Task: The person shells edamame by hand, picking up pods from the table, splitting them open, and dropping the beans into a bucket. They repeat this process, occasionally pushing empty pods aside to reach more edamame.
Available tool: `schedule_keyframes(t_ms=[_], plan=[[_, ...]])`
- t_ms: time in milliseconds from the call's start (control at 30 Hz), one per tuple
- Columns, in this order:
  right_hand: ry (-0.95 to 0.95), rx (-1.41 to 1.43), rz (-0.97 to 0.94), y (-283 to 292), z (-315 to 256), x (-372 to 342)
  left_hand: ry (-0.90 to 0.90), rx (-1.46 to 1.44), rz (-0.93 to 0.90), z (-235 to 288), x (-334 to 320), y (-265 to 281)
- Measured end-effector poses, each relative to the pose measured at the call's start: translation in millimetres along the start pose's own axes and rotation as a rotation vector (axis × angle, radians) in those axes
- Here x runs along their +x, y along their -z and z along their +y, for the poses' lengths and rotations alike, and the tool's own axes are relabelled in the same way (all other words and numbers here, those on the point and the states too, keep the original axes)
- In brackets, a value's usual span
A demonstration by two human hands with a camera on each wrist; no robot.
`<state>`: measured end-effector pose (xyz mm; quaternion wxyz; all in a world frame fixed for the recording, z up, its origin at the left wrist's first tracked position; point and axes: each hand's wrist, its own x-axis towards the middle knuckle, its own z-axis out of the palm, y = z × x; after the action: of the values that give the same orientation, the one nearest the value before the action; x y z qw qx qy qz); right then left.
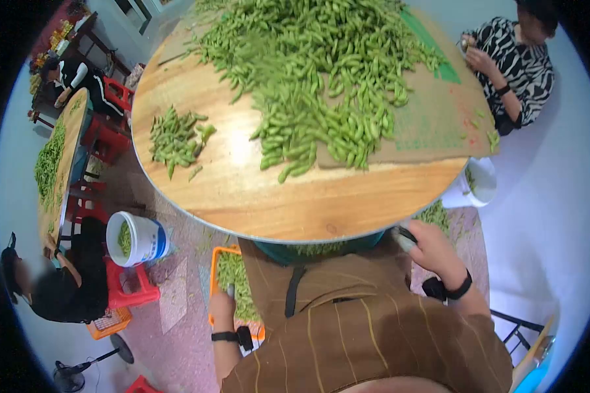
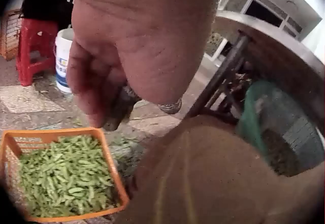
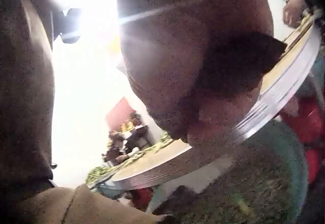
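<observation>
My left hand (image 1: 222, 308) hangs beside my lap, above an orange basket (image 1: 214, 275) of green pods. In the left wrist view the left hand (image 2: 132, 56) has loosely bent fingers, with grey-dark coverings at the thumb and a fingertip, set apart; no pod shows in it. My right hand (image 1: 432, 247) is by the near right edge of the round wooden table (image 1: 347, 206), grey and black material at its fingertips. Against bright light, the right hand (image 3: 198, 76) is mostly in shadow, and its fingertips are unclear. Pods (image 1: 321, 85) lie heaped on the table, with a smaller pile (image 1: 176, 139) at left.
A green tub (image 2: 250, 109) stands under the table. White buckets (image 1: 137, 241) stand at left and right (image 1: 484, 183). One person in a patterned top (image 1: 518, 72) is at the right; others sit by a second table at left. Red stools (image 1: 128, 285) and a fan (image 1: 69, 376) are there.
</observation>
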<state>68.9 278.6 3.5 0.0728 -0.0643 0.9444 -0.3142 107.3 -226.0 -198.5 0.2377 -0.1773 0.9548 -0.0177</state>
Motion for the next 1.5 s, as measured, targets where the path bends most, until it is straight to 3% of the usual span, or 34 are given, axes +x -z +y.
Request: schedule_keyframes(t_ms=[33,67,133,167,233,267,400,467,533,600,667,733,767,867,900,967,1000,1033,1100,1167,1233,1300,1367,1500], plan=[[-0.131,-0.071,0.009,5,11,-10,0.037,-0.031,-0.006,-10,1,-9],[-0.128,-0.079,0.019,7,31,-24,0.073,-0.052,-0.019,-16,3,-15],[-0.152,-0.386,0.243,10,58,-37,0.066,-0.084,0.039,-10,2,8],[-0.150,-0.388,0.244,18,58,-39,0.066,-0.110,0.091,-7,-2,26],[-0.400,-0.280,0.147,46,34,-30,0.025,-0.105,0.169,9,-5,74],[-0.321,-0.270,0.205,48,41,-25,-0.019,-0.095,0.248,20,-6,105],[-0.218,-0.109,0.273,60,13,19,-0.395,-0.550,0.271,84,-23,223],[-0.149,-0.076,0.248,52,15,36,-0.558,-0.725,0.106,124,-32,265],[-0.003,-0.054,0.215,41,20,53,-0.784,-0.573,0.106,158,-21,287],[-0.010,0.021,0.216,34,23,73,-0.862,-0.535,0.070,196,-8,310],[-0.025,0.099,0.224,35,34,91,-1.008,-0.547,0.146,229,23,323],[-0.177,0.133,0.174,43,51,114,-0.956,-0.642,0.039,259,69,332],[-0.178,0.163,0.212,49,61,125,-0.872,-0.579,0.070,275,76,348],[-0.227,0.154,0.420,66,99,162,-0.743,-0.358,0.411,309,148,357],[-0.294,0.087,0.431,70,124,181,-0.746,-0.348,0.409,318,170,359],[-0.344,0.005,0.495,82,165,220,-0.382,-0.382,0.296,335,213,358],[-0.329,-0.013,0.547,86,177,234,-0.277,-0.475,0.124,343,219,363],[-0.358,-0.005,0.499,98,164,243,-0.276,-0.463,0.116,351,215,368],[-0.303,0.092,0.463,103,149,274,-0.154,-0.845,0.029,369,203,377],[-0.233,0.196,0.461,91,142,299,-0.220,-0.897,-0.092,375,214,373],[-0.351,0.353,0.209,96,113,317,-0.428,-1.228,-0.326,389,207,369],[-0.301,0.462,0.199,83,91,328,-0.462,-1.209,-0.331,397,217,362],[-0.269,0.527,0.035,72,67,340,-0.501,-1.194,-0.335,403,214,357],[-0.238,0.750,-0.079,55,33,348,-0.558,-1.392,-0.376,402,207,355]])
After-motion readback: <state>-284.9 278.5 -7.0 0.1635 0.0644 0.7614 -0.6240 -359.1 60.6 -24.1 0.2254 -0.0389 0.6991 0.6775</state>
